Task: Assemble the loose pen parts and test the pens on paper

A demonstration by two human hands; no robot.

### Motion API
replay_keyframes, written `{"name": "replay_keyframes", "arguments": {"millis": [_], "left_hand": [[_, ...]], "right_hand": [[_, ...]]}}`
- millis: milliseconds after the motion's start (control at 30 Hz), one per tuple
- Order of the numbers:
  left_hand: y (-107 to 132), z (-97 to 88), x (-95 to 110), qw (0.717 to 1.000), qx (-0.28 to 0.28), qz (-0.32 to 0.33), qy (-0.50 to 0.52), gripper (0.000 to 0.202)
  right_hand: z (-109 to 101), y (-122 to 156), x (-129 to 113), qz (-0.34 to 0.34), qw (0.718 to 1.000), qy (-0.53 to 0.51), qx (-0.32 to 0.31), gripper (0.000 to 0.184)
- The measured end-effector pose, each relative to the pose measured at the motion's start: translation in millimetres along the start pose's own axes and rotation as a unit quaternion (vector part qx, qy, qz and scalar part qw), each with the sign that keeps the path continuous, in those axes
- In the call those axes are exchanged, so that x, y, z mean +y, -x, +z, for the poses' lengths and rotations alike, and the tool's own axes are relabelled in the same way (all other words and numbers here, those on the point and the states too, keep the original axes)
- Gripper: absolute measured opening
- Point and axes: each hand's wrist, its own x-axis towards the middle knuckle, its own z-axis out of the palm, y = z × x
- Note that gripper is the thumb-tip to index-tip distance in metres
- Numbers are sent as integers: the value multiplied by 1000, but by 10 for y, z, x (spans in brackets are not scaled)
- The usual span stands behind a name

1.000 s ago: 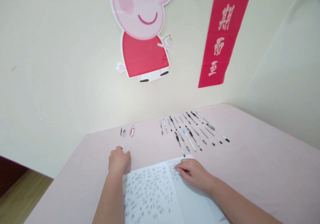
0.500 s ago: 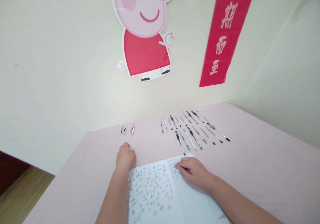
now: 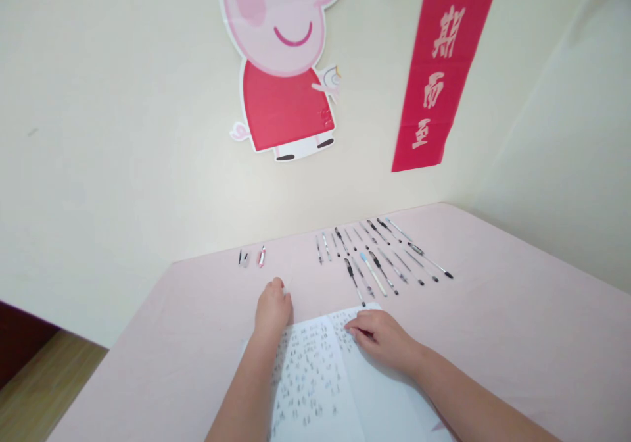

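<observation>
My left hand [image 3: 274, 305] is closed over the table just beyond the paper's top left edge. Something small and pale shows at its fingertips, too faint to name. On the upper right of the handwritten paper [image 3: 310, 376] rests my right hand [image 3: 382, 338], its fingers curled together; whether anything is inside them is hidden. Just beyond that hand lies a black-capped pen [image 3: 355, 281], its near end close to the paper's top edge. Beside it, a pen with a light blue cap [image 3: 373, 273] points the same way.
Several more pens and refills lie in two slanted rows, including a far-right pen [image 3: 430, 260]. At the back left are a red-and-white pen-like item [image 3: 261, 256] and small dark pieces [image 3: 245, 259]. A pink cloth [image 3: 517, 337] covers the table, which meets the wall [image 3: 148, 133].
My left hand has moved right, away from the spot in front of the small items at the back left. My right hand stays on the paper.
</observation>
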Motion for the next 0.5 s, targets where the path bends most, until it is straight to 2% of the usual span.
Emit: {"name": "replay_keyframes", "arguments": {"millis": [333,500], "left_hand": [[59,25,136,999,14,14,38,24],[14,98,98,989,32,-8,147,23]], "right_hand": [[15,-12,17,-1,1000,14,-9,29],[7,-8,11,-2,1000,10,-4,28]]}}
